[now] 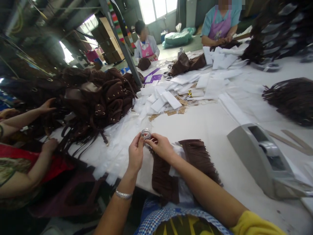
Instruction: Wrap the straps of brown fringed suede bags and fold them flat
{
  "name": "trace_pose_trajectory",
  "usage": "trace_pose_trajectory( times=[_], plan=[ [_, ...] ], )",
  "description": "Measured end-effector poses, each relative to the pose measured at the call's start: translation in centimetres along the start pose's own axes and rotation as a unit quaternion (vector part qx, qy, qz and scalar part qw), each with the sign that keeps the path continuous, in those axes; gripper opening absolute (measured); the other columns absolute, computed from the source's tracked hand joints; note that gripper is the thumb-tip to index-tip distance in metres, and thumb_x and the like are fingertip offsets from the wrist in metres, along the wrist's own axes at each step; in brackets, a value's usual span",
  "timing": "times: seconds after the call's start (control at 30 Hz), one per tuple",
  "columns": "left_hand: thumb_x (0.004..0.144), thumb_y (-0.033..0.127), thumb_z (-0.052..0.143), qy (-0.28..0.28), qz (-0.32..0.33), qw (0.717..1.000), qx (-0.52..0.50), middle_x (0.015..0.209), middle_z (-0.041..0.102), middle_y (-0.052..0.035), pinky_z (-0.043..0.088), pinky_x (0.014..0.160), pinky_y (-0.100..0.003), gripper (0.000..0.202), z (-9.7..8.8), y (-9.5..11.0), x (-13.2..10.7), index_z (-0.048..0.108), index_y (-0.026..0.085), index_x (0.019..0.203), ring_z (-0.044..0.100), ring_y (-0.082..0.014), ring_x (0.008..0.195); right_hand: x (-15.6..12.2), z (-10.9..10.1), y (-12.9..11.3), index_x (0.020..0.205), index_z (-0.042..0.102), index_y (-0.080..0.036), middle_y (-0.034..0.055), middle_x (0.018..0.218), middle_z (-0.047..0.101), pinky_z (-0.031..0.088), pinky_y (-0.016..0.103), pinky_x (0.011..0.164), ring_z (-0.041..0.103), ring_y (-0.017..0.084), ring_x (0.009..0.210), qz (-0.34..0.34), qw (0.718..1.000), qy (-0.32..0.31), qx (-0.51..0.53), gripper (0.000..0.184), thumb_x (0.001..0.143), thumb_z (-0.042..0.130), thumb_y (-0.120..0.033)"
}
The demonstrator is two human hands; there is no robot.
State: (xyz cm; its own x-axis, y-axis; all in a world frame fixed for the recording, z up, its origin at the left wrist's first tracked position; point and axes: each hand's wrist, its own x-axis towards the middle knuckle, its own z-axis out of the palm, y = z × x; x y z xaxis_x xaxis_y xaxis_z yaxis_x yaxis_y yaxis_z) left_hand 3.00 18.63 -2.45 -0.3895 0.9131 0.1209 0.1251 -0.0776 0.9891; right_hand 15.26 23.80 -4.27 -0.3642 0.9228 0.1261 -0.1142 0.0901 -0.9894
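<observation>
My left hand (136,153) and my right hand (161,147) meet over the near edge of the white table (215,130). Both pinch a small clear roll of tape (146,133) between their fingertips. Under my right hand lies a brown fringed suede strip (162,176) that hangs over the table edge. A second brown fringed piece (199,156) lies just right of my right forearm. A silver bracelet sits on my left wrist.
A grey tape dispenser (264,156) stands at the right. A heap of brown bags (97,98) fills the left, where a co-worker's hand (47,106) reaches in. White paper pieces (171,94) cover the middle; brown fringe (290,98) lies far right. Two people sit at the far end.
</observation>
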Motion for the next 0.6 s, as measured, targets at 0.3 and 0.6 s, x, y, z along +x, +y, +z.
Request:
trace_pose_trajectory(
  times=[0.3, 0.6],
  plan=[
    [0.087, 0.041, 0.065, -0.027, 0.01, 0.999, 0.042, 0.13, 0.064, -0.0106, 0.041, 0.109, -0.044, 0.045, -0.8, 0.5, 0.4, 0.064, 0.017, 0.125, 0.055, -0.0281, 0.125, 0.0, -0.2, -0.5, 0.075, 0.067, -0.012, -0.001, 0.061, 0.06, 0.04, 0.02, 0.053, 0.051, 0.007, 0.052, 0.159, 0.95, -0.078, 0.255, 0.04, 0.066, 0.08, -0.05],
    [0.087, 0.043, 0.065, -0.007, 0.002, 1.0, 0.029, 0.124, 0.067, -0.0101, 0.045, 0.104, -0.041, 0.045, 0.3, 0.4, 0.0, 0.064, 0.019, 0.125, 0.061, -0.0262, 0.117, -0.3, 0.3, 0.1, 0.069, 0.065, -0.012, -0.0017, 0.059, 0.059, 0.038, 0.018, 0.048, 0.049, 0.005, 0.047, 0.164, 0.914, -0.088, 0.361, 0.042, 0.062, 0.084, -0.049]
  ],
)
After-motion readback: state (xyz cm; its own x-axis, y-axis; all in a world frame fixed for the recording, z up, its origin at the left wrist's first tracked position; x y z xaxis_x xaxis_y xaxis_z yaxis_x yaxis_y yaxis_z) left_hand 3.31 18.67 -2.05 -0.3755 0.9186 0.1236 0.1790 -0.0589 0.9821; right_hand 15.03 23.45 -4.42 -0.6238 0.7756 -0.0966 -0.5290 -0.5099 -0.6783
